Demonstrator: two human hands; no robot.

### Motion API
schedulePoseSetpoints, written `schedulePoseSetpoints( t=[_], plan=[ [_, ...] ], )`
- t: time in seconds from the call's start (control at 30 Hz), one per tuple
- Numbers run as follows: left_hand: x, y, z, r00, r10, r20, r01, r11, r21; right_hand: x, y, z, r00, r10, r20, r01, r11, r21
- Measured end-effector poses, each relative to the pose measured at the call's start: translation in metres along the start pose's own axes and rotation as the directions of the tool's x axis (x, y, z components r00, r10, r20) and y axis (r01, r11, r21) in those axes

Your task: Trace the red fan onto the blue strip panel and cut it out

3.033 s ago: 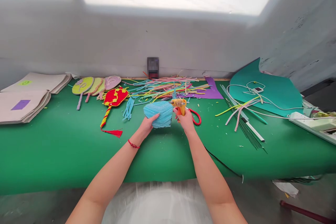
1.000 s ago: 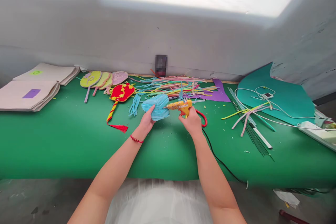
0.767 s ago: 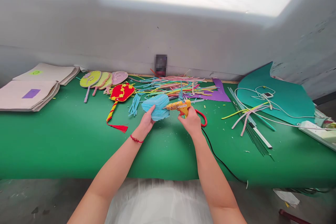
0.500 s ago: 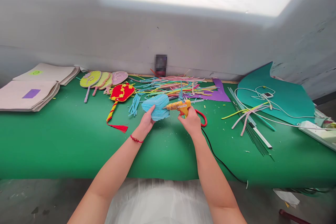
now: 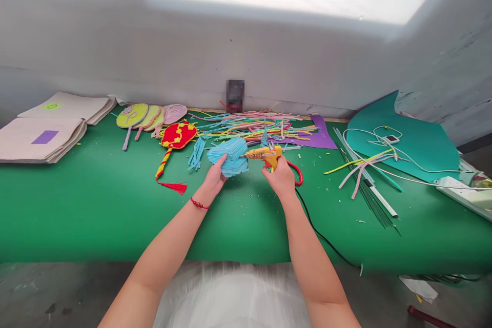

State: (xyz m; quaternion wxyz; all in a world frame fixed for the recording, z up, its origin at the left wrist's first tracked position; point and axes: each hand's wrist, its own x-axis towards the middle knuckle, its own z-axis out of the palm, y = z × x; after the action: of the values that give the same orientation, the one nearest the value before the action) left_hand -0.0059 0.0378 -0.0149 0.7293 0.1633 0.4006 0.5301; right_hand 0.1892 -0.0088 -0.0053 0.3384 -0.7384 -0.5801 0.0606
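Observation:
My left hand [image 5: 217, 176] grips a light blue ribbed piece [image 5: 229, 158] by its lower left edge, the thumb lying on top. Wrapped round the handle of a yellow glue gun [image 5: 265, 155] is my right hand [image 5: 282, 177]. The gun's nozzle points left, at the right edge of the blue piece; whether they touch I cannot tell. Short blue strips [image 5: 197, 154] lie just left of the blue piece. A red fan with yellow trim [image 5: 179, 135], a twisted handle and a red tassel rests further left. Red scissor handles [image 5: 295, 172] show behind my right hand.
Green table [image 5: 134, 220] with pastel fans [image 5: 132, 115] and stacked pads [image 5: 42, 138] at left. Colourful stems [image 5: 253, 125] and purple sheet [image 5: 323, 133] lie at the back. At right are teal sheet [image 5: 423, 138], wires [image 5: 374, 202] and power strip [image 5: 465, 195]. A black cord [image 5: 323, 236] crosses the front edge.
The glue gun and my right hand have shifted very slightly to the right. My left hand and the blue piece are nearly unchanged.

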Motion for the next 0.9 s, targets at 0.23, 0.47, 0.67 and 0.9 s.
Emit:
schedulePoseSetpoints(
  t=[0.23,0.47,0.67,0.9],
  plan=[
    [-0.0007,0.0003,0.0008,1.000,0.004,-0.008,-0.003,1.000,0.013,0.0001,0.0014,0.0008,1.000,-0.004,-0.014,0.004,0.999,0.032],
    [-0.0012,0.0005,0.0015,1.000,0.002,-0.007,-0.002,1.000,0.025,-0.0002,-0.0007,-0.0017,1.000,0.019,0.010,-0.020,0.999,0.040],
    [-0.0037,0.0011,0.0032,1.000,0.005,-0.002,-0.005,1.000,0.030,-0.0003,-0.0008,-0.0025,1.000,0.005,0.016,-0.006,0.998,0.056],
    [-0.0060,0.0025,0.0055,1.000,-0.005,-0.013,0.005,1.000,0.020,-0.0003,0.0008,-0.0014,1.000,-0.004,0.003,0.004,0.997,0.075]
  ],
)
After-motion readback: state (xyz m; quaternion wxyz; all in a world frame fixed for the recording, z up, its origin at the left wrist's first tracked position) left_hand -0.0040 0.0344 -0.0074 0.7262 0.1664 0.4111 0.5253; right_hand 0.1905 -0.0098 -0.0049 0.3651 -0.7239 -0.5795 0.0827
